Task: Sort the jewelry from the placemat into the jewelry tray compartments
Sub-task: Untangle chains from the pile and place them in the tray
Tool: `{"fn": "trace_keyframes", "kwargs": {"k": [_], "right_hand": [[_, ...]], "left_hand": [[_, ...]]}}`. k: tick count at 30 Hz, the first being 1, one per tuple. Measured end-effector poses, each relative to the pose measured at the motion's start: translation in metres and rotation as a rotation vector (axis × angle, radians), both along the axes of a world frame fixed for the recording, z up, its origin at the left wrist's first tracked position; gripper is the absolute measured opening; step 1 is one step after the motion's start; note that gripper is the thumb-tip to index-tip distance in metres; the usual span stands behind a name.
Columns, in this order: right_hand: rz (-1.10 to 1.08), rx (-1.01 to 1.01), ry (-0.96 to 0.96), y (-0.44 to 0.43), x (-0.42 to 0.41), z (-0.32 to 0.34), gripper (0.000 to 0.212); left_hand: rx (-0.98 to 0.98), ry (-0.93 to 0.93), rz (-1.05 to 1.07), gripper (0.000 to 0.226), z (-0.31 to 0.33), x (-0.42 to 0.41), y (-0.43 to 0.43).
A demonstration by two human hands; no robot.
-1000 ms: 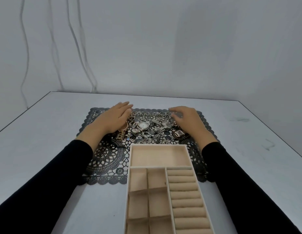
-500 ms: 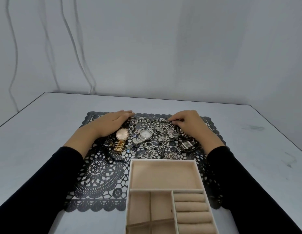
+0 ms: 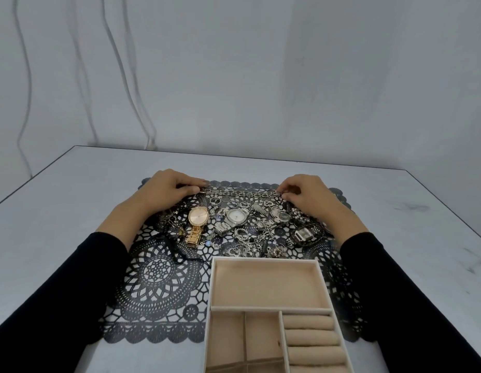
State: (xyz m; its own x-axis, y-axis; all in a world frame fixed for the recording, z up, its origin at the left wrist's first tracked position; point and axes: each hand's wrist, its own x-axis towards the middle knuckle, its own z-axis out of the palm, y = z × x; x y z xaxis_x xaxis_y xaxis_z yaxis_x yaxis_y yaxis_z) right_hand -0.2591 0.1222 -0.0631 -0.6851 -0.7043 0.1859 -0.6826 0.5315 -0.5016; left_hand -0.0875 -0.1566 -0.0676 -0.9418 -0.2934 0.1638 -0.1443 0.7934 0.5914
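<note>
Two hands work at the far edge of the black lace placemat (image 3: pixel 158 278). The left hand (image 3: pixel 168 192) pinches one end of a link chain (image 3: pixel 239 193) between thumb and fingertips, and the right hand (image 3: pixel 309 197) pinches the other end with its fingers curled. The one chain is stretched straight between them, low over the mat's far edge; I cannot tell whether it touches the mat.

The rest of the jewelry lies heaped on the mat between the wrists. Three watches show plainly: a gold watch (image 3: pixel 197 218) on the left, a silver watch (image 3: pixel 235 218) in the middle and a dark-banded watch (image 3: pixel 302 234) on the right. Just nearer than the chain sits a row of at least three plain rings (image 3: pixel 225 201). The silver pile (image 3: pixel 247 242) of smaller rings, earrings and chains is too tangled to count. One black cord (image 3: pixel 177 254) trails off to the left.

The single jewelry tray (image 3: pixel 263 261), beige inside with a pale rim, rests on the near part of the mat, just beside the heap. It shows one wide compartment (image 3: pixel 266 284) at its far end, four small square compartments (image 3: pixel 226 335) at near left and four ring rolls (image 3: pixel 309 323) at near right, before the frame cuts it off. No jewelry lies in any of them.

Both arms wear black sleeves (image 3: pixel 72 278). Mat and tray lie on a grey table (image 3: pixel 72 189).
</note>
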Motion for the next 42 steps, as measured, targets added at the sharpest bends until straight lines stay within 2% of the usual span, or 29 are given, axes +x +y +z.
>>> {"fn": "trace_keyframes", "kwargs": {"k": [6,18,25,38,42], "right_hand": [[-0.004,0.016,0.009,0.001,0.001,0.0,0.016],[-0.052,0.028,0.021,0.0,0.002,-0.001,0.008],[-0.015,0.017,0.009,0.001,-0.002,-0.004,0.005],[0.006,-0.191,-0.084,0.01,-0.002,0.003,0.008],[-0.016,-0.298,-0.195,0.011,-0.005,0.006,0.01]], "left_hand": [[-0.021,-0.05,0.051,0.025,0.0,0.0,-0.007],[-0.027,0.005,0.135,0.016,-0.002,-0.002,-0.003],[-0.051,0.005,0.102,0.03,-0.001,0.003,-0.001],[0.05,0.095,0.032,0.014,0.004,0.006,-0.001],[0.103,0.152,0.035,0.01,0.009,0.01,-0.001]]}}
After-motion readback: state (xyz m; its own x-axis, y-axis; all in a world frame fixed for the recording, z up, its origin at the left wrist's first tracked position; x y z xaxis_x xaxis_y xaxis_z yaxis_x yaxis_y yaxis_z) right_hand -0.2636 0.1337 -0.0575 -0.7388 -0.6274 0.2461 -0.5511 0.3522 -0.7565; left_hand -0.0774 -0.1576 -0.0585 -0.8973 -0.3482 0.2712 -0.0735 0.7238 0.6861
